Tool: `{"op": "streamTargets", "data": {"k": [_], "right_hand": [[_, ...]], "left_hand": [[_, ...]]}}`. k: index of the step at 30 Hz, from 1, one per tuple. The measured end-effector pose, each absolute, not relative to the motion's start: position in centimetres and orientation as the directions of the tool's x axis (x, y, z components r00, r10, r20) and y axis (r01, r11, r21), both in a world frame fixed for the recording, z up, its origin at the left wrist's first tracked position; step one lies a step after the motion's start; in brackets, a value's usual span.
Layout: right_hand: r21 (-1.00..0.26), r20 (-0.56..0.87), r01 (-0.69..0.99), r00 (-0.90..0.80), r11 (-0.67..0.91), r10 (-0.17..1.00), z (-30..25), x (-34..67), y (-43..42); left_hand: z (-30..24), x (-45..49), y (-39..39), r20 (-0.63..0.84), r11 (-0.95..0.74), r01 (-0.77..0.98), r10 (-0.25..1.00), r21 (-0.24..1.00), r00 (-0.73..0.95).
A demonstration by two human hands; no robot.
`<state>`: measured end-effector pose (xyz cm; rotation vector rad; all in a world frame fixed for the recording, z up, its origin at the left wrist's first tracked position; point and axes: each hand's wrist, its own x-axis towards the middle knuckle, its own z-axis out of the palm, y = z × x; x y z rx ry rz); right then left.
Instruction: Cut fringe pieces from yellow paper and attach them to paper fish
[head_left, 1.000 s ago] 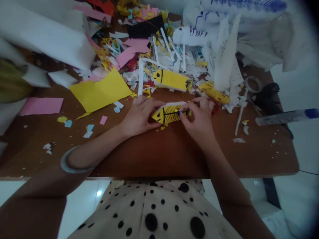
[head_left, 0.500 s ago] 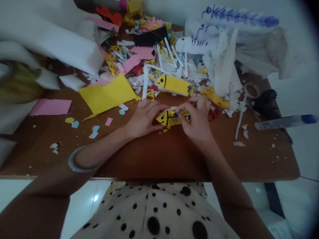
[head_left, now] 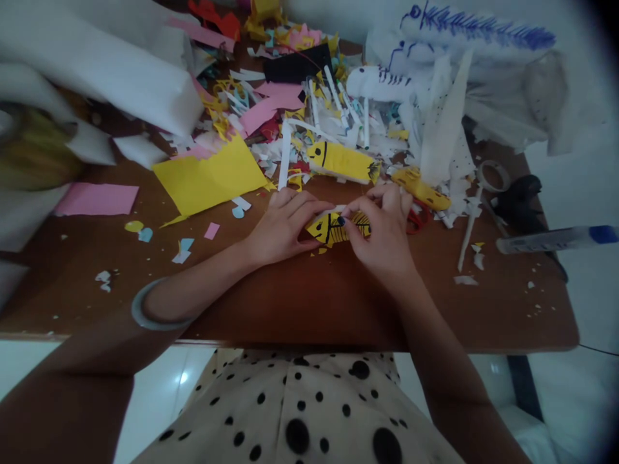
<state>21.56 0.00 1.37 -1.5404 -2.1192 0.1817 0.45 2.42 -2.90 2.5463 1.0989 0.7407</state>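
A brown wooden table fills the middle of the view under dim, soft light. Below its near edge lies a pale, glossy floor carrying one small bright reflection. A dark table leg stands under the table's right end.

My left hand lies palm down, fingers stretched forward, thumb tucked beneath them in a pinch. My right hand meets it fingertip to fingertip, thumb and forefinger nipped together. Both forearms angle inward, wrists low.
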Motion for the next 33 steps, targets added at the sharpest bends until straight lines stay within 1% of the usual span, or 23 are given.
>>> {"op": "streamTargets", "data": {"k": [7,10,15,18,20,22,28,30,33], "right_hand": [[-0.376,0.338,0.861,-0.215,0.341,0.916,1.3,21.6,-0.1],[-0.372,0.378,0.867,-0.184,0.33,0.908,1.4,21.8,0.0],[-0.436,0.451,0.856,-0.059,0.277,0.89,1.7,22.6,-0.1],[-0.478,0.475,0.827,-0.04,0.296,0.879,1.7,23.2,-0.4],[-0.502,0.461,0.798,-0.08,0.334,0.884,1.4,23.5,-0.6],[-0.507,0.417,0.782,-0.144,0.361,0.897,1.0,23.7,-0.7],[-0.454,0.251,0.817,-0.266,0.356,0.931,-0.5,23.5,-0.6],[-0.462,0.226,0.811,-0.284,0.359,0.932,-0.8,23.4,-0.5],[-0.48,0.224,0.79,-0.311,0.382,0.924,-1.0,23.2,-0.7]], "left_hand": [[-2.6,0.6,2.4,0.324,-0.658,0.606,0.751,0.447,0.576],[-2.6,0.6,2.4,0.331,-0.656,0.602,0.753,0.455,0.569],[-2.5,0.6,2.6,0.307,-0.628,0.599,0.773,0.497,0.555],[-2.4,0.5,2.8,0.315,-0.605,0.623,0.794,0.496,0.52],[-2.5,0.3,3.1,0.318,-0.582,0.652,0.813,0.487,0.488],[-2.5,0.0,3.5,0.317,-0.558,0.676,0.83,0.482,0.459],[-2.8,-0.8,4.3,0.307,-0.528,0.707,0.849,0.471,0.43],[-2.8,-1.0,4.4,0.3,-0.523,0.707,0.852,0.476,0.429],[-2.8,-1.1,4.5,0.267,-0.52,0.709,0.854,0.477,0.446]]}}
